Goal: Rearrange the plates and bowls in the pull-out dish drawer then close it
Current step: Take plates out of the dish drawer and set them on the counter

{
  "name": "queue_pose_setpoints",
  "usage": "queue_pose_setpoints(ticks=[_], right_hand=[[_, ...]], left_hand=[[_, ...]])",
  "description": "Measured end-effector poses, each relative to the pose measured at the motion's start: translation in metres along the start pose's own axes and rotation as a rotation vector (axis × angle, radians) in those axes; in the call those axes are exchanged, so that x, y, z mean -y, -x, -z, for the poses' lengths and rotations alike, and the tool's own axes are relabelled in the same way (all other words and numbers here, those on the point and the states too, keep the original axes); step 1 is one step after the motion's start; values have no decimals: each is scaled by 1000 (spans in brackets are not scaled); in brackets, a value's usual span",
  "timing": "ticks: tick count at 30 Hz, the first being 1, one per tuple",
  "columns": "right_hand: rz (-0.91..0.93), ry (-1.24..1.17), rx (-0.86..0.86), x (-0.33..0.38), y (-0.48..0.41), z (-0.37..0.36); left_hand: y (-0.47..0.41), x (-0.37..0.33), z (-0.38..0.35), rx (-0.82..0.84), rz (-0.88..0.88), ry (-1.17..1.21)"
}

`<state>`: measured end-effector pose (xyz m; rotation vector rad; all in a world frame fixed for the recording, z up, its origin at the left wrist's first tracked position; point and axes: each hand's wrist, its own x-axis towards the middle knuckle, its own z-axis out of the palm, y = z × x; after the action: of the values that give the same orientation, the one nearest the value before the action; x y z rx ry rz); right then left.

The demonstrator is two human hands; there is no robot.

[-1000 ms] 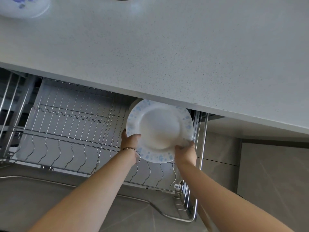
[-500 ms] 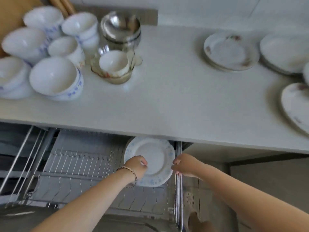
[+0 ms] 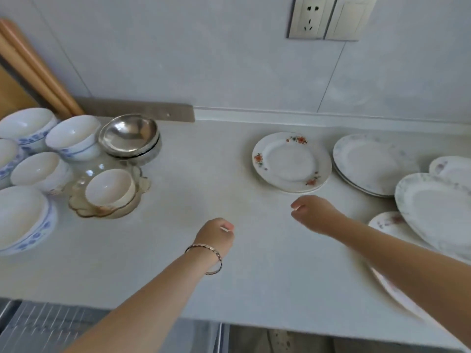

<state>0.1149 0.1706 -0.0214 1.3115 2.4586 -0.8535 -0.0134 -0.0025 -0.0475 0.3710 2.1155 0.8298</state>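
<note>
Both hands are over the counter (image 3: pixel 193 174) with nothing in them. The left hand (image 3: pixel 216 234), a bracelet (image 3: pixel 207 252) on its wrist, has its fingers loosely curled, and the right hand (image 3: pixel 314 212), farther back and to the right, is curled in the same loose way. The right hand is near the front edge of the floral plate (image 3: pixel 291 161) but apart from it. Right of that plate lie the pale plates (image 3: pixel 369 164) in a short stack, then the oval plate (image 3: pixel 438 210), which overlaps a small plate (image 3: pixel 387 224) partly hidden by the forearm. On the left of the counter the blue-patterned bowls (image 3: pixel 74 138) stand in a cluster, with the steel bowls (image 3: pixel 130 135) nested just behind a glass dish (image 3: pixel 81 207) that holds a small bowl (image 3: pixel 109 189). The drawer (image 3: pixel 48 327) shows only as a strip of wire rack under the counter's front edge at lower left — pulled out. A socket (image 3: pixel 309 17) sits beside a switch (image 3: pixel 349 17) on the wall.
</note>
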Motion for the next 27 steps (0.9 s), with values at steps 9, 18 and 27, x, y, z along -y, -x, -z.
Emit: queue_pose_setpoints(ticks=[9, 18, 27], right_hand=[[94, -73, -203, -41, -162, 84], [-72, 105, -11, -43, -242, 86], [-101, -153, -8, -33, -210, 78]], left_hand=[[-85, -93, -69, -84, 257, 498], [-131, -124, -94, -74, 337, 597], [-112, -98, -86, -195, 350, 622]])
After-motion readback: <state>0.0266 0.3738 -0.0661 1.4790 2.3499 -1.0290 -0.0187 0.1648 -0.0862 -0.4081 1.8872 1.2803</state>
